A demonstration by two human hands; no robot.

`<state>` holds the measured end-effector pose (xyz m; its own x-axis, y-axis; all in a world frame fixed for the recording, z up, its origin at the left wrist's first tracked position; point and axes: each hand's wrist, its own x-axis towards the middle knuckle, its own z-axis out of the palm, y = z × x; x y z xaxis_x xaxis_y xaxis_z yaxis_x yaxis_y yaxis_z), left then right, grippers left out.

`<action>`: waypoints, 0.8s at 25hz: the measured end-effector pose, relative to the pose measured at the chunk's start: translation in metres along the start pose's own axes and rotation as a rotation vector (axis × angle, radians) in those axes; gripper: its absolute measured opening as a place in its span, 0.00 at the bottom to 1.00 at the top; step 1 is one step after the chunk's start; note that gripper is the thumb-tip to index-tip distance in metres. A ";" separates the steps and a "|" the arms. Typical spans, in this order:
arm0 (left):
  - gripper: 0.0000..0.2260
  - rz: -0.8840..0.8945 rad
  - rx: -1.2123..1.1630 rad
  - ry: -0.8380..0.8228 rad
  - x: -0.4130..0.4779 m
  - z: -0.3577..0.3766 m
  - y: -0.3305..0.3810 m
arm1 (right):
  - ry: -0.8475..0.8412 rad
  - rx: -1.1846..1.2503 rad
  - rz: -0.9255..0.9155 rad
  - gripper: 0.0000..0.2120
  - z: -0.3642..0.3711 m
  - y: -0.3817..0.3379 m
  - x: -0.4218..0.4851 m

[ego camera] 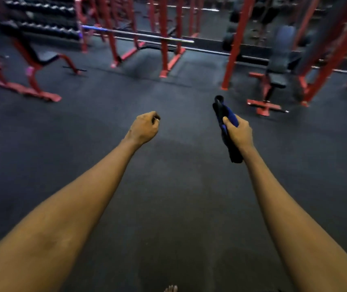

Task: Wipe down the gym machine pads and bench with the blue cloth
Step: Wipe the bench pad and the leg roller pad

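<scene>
Blue cloth [228, 114] sits bunched in your right hand [240, 133], fingers wrapped round it, while your left hand [145, 127] is curled into an empty fist above the floor [168, 186].

Blue cloth [227, 119] with dark folds, red machine frames [164, 39], black bench pads [278, 81], dark grey speckled floor [178, 186]

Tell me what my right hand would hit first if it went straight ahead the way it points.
Probably the red rack upright, after open floor; the right hand gripping the blue cloth points slightly left of the bench. Depth is unclear.
</scene>
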<state>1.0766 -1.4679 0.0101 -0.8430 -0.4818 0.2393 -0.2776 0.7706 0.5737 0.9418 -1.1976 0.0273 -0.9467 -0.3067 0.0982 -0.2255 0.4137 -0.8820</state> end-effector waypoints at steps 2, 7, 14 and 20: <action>0.12 -0.106 0.019 0.039 -0.009 -0.026 -0.038 | -0.094 0.002 -0.047 0.17 0.048 -0.020 0.016; 0.12 -0.354 0.085 0.221 -0.040 -0.095 -0.119 | -0.390 0.042 -0.160 0.16 0.174 -0.077 0.042; 0.11 -0.697 0.175 0.465 -0.116 -0.172 -0.182 | -0.751 0.123 -0.384 0.16 0.315 -0.160 0.040; 0.10 -0.990 0.302 0.672 -0.242 -0.238 -0.198 | -1.045 0.155 -0.530 0.18 0.421 -0.232 -0.036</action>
<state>1.4455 -1.6031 0.0251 0.1706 -0.9624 0.2115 -0.8321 -0.0258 0.5541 1.1252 -1.6433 0.0345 -0.0792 -0.9910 0.1079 -0.4352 -0.0630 -0.8981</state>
